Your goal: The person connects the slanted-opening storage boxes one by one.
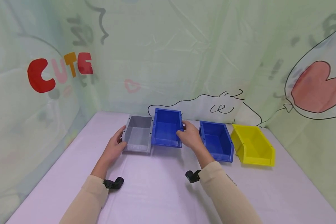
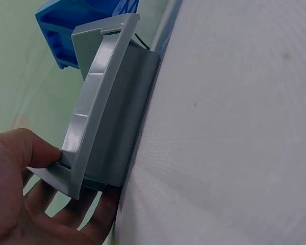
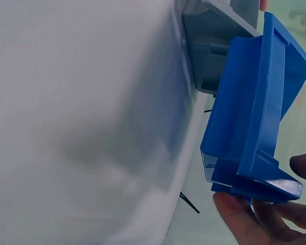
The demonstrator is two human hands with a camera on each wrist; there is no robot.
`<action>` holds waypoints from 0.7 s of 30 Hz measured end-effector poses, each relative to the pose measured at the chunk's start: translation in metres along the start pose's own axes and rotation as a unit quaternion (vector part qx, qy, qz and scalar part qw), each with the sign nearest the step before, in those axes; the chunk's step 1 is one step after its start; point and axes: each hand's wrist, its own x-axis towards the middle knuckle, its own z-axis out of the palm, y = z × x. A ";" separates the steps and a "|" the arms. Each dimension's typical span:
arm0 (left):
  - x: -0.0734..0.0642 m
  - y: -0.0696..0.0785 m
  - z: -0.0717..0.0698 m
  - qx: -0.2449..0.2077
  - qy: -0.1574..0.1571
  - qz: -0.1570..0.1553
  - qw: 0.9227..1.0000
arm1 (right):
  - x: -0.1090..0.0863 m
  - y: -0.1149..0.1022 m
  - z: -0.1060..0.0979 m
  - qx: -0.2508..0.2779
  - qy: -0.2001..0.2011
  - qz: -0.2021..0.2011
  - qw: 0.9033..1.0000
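On the white-covered table (image 1: pixel 148 189), the gray bin (image 1: pixel 138 138) already stands, gripped at its side by the left hand (image 1: pixel 114 149); the right hand (image 1: pixel 191 136) grips the blue bin (image 1: pixel 166 129), raised just beside it, not yet down; the second blue bin (image 1: pixel 216 141) and yellow bin (image 1: pixel 254 144) stand farther right, untouched

pale green sheeting (image 1: pixel 162 56), creased and faintly printed, forms the wall at twelve o'clock, with colourful "cute" lettering (image 1: pixel 62 77) near ten and a balloon drawing (image 1: pixel 319 87) near three; a pale, lilac-tinted tabletop (image 1: pixel 151 193) spreads at six under soft-edged shadows.
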 end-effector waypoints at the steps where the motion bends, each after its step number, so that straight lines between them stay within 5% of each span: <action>1: 0.000 0.000 0.000 -0.001 0.000 -0.002 1.000 | 0.000 0.000 0.000 -0.002 0.002 -0.006 1.000; 11: 0.002 -0.002 0.001 -0.002 -0.002 -0.001 1.000 | -0.004 -0.001 0.011 -0.060 0.024 -0.105 0.992; 21: 0.001 0.000 0.000 -0.005 -0.005 0.000 1.000 | -0.006 -0.016 0.020 -0.150 0.011 -0.190 0.970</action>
